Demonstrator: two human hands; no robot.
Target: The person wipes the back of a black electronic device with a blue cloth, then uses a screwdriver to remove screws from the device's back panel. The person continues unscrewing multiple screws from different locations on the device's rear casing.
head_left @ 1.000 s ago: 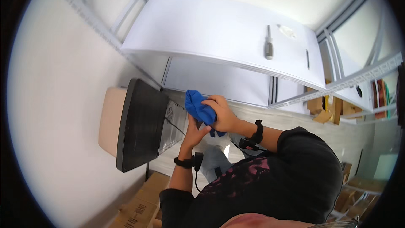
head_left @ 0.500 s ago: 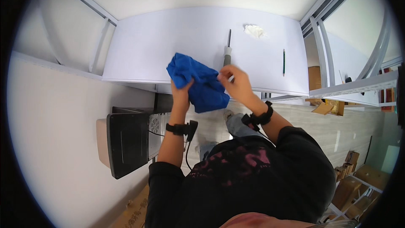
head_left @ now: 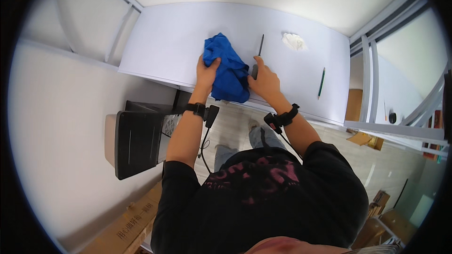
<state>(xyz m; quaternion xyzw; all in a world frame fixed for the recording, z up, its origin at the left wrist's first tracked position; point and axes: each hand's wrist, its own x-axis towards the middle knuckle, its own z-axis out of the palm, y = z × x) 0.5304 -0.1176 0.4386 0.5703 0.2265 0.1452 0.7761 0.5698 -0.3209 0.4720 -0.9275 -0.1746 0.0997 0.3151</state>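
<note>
At the surface's (head_left: 162,35) front edge, cloth (head_left: 229,69) is clasped by the left grip (head_left: 206,73), screwdriver (head_left: 261,45) nearer the right grip (head_left: 267,82), whose closure is unclear.

The screwdriver (head_left: 254,71) has a slim metal shaft and a matt grey, plastic-looking handle. Left of it is soft, creased, matt blue cloth (head_left: 227,68); to its right, crumpled white tissue paper (head_left: 294,41) and a smooth-looking green pencil (head_left: 321,83). Beneath it, the white tabletop (head_left: 165,42) looks smooth, faintly satiny.

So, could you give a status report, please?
Left hand grips blue cloth; right hand at screwdriver handle, grip unclear; crumpled white tissue, pencil lying farther right.
</note>
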